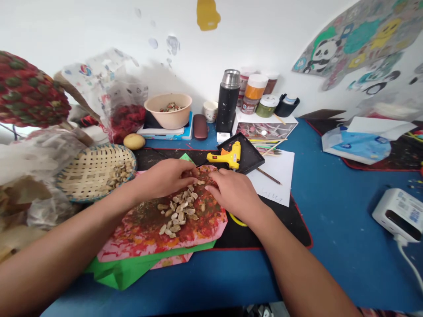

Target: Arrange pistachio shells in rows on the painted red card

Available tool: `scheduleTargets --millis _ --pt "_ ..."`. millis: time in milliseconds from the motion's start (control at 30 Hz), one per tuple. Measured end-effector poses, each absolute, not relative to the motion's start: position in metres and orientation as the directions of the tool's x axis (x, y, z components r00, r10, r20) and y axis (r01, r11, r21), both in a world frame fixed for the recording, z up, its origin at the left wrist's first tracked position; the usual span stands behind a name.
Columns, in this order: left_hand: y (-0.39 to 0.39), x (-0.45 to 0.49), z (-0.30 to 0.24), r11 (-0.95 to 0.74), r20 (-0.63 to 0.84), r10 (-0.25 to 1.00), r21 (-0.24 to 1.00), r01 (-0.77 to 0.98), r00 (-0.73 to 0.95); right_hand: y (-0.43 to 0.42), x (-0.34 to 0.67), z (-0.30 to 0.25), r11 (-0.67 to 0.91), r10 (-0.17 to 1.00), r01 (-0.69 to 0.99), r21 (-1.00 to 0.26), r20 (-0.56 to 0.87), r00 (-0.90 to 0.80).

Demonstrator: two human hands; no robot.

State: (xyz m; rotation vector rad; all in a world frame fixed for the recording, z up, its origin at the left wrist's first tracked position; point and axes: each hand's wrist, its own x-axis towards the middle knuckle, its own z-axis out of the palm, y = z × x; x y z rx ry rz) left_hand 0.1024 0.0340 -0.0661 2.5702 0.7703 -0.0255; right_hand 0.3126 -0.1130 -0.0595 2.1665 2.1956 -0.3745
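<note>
A painted red and green board (148,229) lies on green paper on the blue table. A curved trail of pale peanut shell pieces (178,211) is stuck across it. My left hand (165,177) rests at the board's far edge, fingers curled and pinched on a shell piece at the trail's top end. My right hand (233,191) lies just right of it, fingers bent down onto the board beside the same spot. The two hands almost touch. What the right fingers press on is hidden.
A woven basket (89,174) with shell pieces sits left. A yellow glue gun (228,157) rests on a black tray behind the hands. Behind stand a beige bowl (168,110), black flask (228,101) and paint jars (256,90). A white device (399,213) lies right.
</note>
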Motion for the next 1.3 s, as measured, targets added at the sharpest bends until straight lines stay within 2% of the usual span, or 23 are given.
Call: scheduleTargets --millis 133,233,367,567,733,833,933,1100,1300 --pt "0.037 0.09 -0.062 -0.742 -0.178 0.479 0.442 0.505 0.86 -0.114 0.312 -0.06 0.0 0.981 0.989 -0.147 -0.191 -0.028" --pt "0.033 0.09 -0.065 -0.79 -0.161 0.429 0.41 0.456 0.889 -0.114 0.312 -0.06 -0.002 0.981 0.99 -0.14 -0.19 -0.025" --pt "0.028 0.091 -0.067 -0.789 -0.184 0.456 0.37 0.491 0.871 -0.113 0.312 -0.06 -0.001 0.981 0.991 -0.131 -0.193 -0.024" --pt "0.036 0.076 -0.063 -0.733 -0.2 0.497 0.425 0.531 0.845 -0.113 0.311 -0.061 -0.004 0.98 0.992 -0.128 -0.199 -0.022" --pt "0.039 0.074 -0.065 -0.76 -0.206 0.526 0.323 0.565 0.825 -0.113 0.311 -0.06 -0.003 0.979 0.992 -0.122 -0.201 -0.022" --pt "0.039 0.076 -0.063 -0.751 -0.221 0.501 0.37 0.548 0.837 -0.113 0.311 -0.059 -0.002 0.979 0.993 -0.117 -0.204 -0.022" --pt "0.038 0.081 -0.061 -0.749 -0.175 0.517 0.382 0.542 0.838 -0.113 0.311 -0.059 0.002 0.979 0.993 -0.118 -0.203 -0.026" --pt "0.032 0.101 -0.065 -0.815 -0.146 0.463 0.318 0.484 0.874 -0.114 0.31 -0.059 -0.001 0.978 0.994 -0.114 -0.205 -0.023" --pt "0.036 0.108 -0.07 -0.821 -0.177 0.504 0.205 0.532 0.846 -0.115 0.309 -0.058 0.001 0.978 0.993 -0.119 -0.209 -0.026"
